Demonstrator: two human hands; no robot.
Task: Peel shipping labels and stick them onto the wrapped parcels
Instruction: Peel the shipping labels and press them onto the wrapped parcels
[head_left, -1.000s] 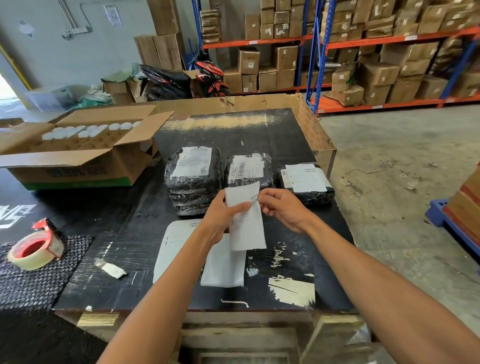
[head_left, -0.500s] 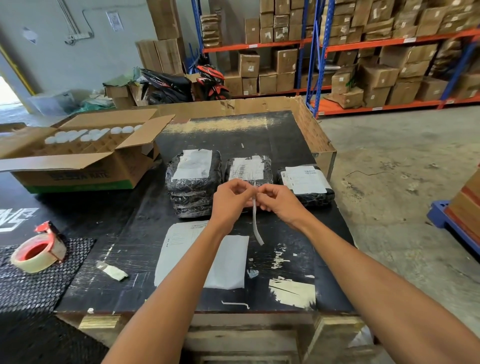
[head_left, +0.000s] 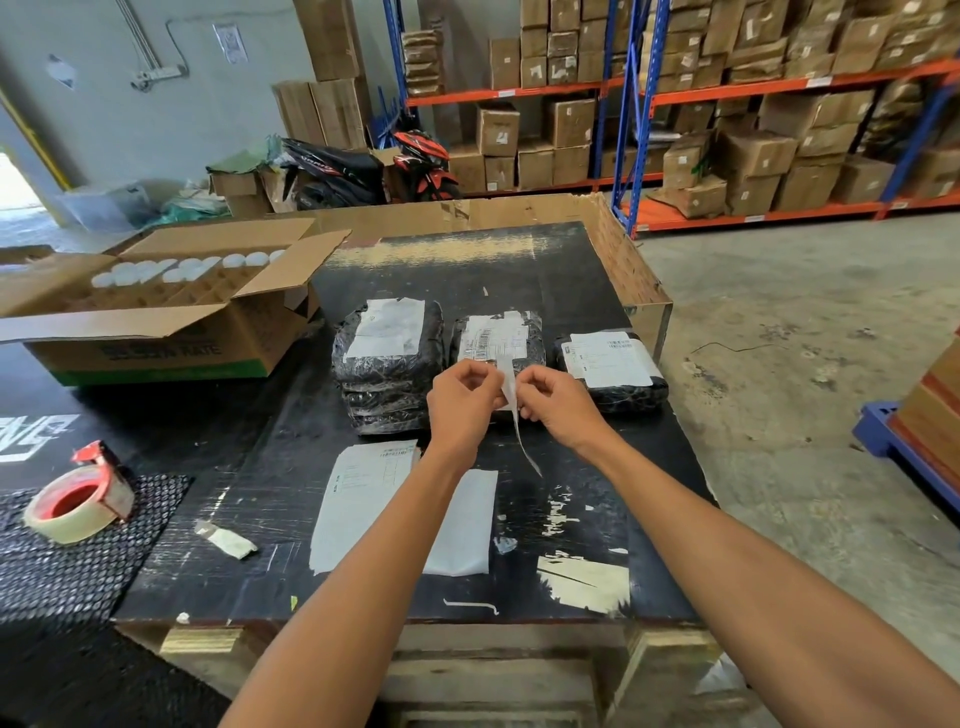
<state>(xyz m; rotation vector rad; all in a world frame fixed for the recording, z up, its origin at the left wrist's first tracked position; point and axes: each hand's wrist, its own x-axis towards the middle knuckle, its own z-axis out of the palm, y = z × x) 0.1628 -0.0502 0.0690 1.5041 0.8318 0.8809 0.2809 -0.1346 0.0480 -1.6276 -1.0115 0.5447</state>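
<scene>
Head view: both hands work the top edge of a shipping label above the black table.

The left hand (head_left: 460, 400) and right hand (head_left: 558, 402) each pinch the label (head_left: 511, 410) at its upper end, at 12 o'clock from the table's centre, just in front of the middle parcel (head_left: 496, 338); it hangs edge-on, thin and limp. It looks light, floppy and sticky once peeled, so a corner grip seems best. Three wrapped parcels sit in a row, each already showing a label. More sheets (head_left: 363, 499) lie at 6 o'clock on the scuffed table (head_left: 597, 467); a tape roll (head_left: 78, 501) at 9 o'clock; an open carton (head_left: 171, 317) at 10 o'clock. Shelves of boxes stand beyond, across the concrete floor.
</scene>
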